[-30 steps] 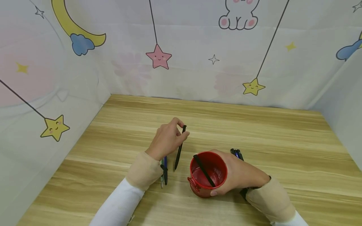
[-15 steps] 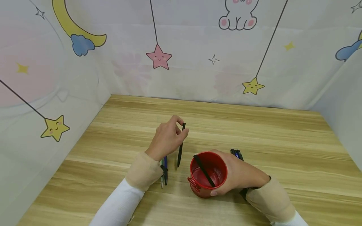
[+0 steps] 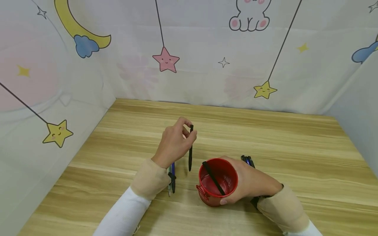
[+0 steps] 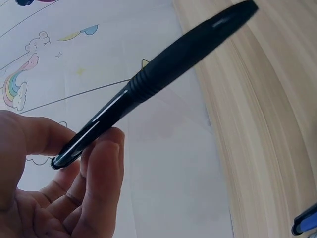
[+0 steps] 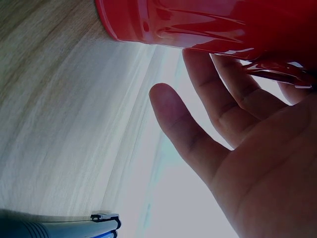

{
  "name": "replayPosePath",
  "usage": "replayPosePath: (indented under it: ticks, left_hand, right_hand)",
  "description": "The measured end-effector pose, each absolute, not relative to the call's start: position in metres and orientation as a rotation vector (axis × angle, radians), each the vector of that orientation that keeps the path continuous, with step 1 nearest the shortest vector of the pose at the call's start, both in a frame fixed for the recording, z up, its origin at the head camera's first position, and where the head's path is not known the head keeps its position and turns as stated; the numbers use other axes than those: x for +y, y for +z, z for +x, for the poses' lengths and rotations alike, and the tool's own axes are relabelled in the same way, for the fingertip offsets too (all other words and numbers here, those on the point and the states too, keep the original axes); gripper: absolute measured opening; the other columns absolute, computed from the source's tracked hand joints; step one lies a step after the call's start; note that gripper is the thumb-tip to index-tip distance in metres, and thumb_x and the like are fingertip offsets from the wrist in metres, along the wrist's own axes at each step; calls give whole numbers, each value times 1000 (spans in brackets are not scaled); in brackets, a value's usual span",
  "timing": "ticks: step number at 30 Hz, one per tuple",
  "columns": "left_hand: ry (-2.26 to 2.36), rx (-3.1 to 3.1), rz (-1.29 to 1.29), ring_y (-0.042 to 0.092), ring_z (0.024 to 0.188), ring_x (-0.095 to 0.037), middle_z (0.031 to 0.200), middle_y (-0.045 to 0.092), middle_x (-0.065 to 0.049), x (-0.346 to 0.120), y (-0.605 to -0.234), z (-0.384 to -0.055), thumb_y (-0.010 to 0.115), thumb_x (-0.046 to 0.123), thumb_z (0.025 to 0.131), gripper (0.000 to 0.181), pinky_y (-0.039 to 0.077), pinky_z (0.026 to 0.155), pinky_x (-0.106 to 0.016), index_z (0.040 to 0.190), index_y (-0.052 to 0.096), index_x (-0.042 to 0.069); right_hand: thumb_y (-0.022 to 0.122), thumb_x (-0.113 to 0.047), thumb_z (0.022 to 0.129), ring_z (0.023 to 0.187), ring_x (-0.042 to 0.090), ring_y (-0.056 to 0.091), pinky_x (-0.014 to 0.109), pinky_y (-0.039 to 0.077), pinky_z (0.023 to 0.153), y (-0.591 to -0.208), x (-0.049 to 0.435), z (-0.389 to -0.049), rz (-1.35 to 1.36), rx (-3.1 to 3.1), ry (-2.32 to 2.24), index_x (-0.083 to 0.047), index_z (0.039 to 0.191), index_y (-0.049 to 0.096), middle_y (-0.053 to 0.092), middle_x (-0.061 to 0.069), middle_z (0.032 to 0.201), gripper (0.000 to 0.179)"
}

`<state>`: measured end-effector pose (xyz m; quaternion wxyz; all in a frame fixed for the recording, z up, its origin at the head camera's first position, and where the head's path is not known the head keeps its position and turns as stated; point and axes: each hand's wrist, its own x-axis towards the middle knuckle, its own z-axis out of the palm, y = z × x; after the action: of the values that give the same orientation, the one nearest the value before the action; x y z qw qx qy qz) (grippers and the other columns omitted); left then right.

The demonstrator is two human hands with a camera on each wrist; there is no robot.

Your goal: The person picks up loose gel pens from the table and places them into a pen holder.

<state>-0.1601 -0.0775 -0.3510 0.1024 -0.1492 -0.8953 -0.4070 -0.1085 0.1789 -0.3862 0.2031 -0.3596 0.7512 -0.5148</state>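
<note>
My left hand [image 3: 174, 142] pinches a black pen [image 3: 190, 159] near its upper end, between thumb and fingers. The pen hangs nearly upright above the table, left of a small red bucket [image 3: 227, 168]. In the left wrist view the whole black pen [image 4: 153, 74] shows, slanting away from the fingertips. My right hand [image 3: 251, 180] holds the bucket from its right side, thumb at the near wall. Another black pen [image 3: 213, 177] leans inside the bucket. In the right wrist view, fingers [image 5: 208, 89] reach against the bucket's wall, with one finger apart from it.
Beside my left wrist, pens [image 3: 173, 185] lie on the wooden table [image 3: 295, 157], partly hidden by the arm. Several more pens [image 3: 248, 160] lie behind my right hand. A printed cloth [image 3: 200, 78] encloses the table's back and sides.
My left hand has risen slightly, lifting the black pen; its lower tip swung right and it hangs more upright. The right hand and bucket have stayed still.
</note>
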Motion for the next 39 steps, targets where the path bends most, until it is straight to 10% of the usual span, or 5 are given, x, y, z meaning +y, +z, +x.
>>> replayPosePath:
  ticks: [39]
  left_hand:
    - [-1538,-2276,-485,64,56,-11,74,68,-1,-77,-342,-153,67,19,97,21,54,51,-35,111,56,8]
  right_hand:
    - [93,-30,72,123,22,55,44,56,91,-388,177,-107,-1012,2127,-1413,-27,143,50,59,-5,135,83]
